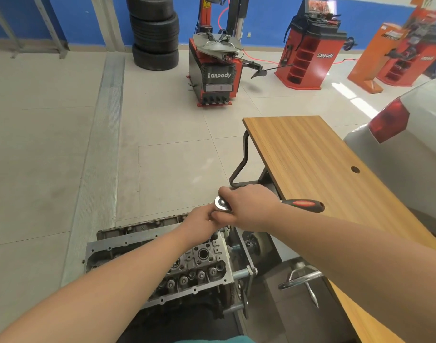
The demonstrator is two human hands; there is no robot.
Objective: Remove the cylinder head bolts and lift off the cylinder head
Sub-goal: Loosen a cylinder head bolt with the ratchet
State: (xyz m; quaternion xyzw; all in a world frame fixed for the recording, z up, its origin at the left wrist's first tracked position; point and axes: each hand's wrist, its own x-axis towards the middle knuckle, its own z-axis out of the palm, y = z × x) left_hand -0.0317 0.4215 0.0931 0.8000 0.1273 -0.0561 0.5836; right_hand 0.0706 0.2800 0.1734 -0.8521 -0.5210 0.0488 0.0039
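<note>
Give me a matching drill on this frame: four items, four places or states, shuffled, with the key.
Items:
1. chrome ratchet wrench with red-and-black handle
2. bare grey metal cylinder head
3. stack of black tyres
4. wood-grain tabletop

Places or states:
A. by the blue wall, far left of centre
B. gripped by the right hand, left hand under its head
C. right of the engine, beside a white car
D. on the engine stand, below both forearms

Pairs: 1-B, 2-D, 3-A, 4-C

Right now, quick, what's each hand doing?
Left hand: fingers pinch something under the ratchet head; what, cannot be told.
Right hand: grips the ratchet near its head.
</note>
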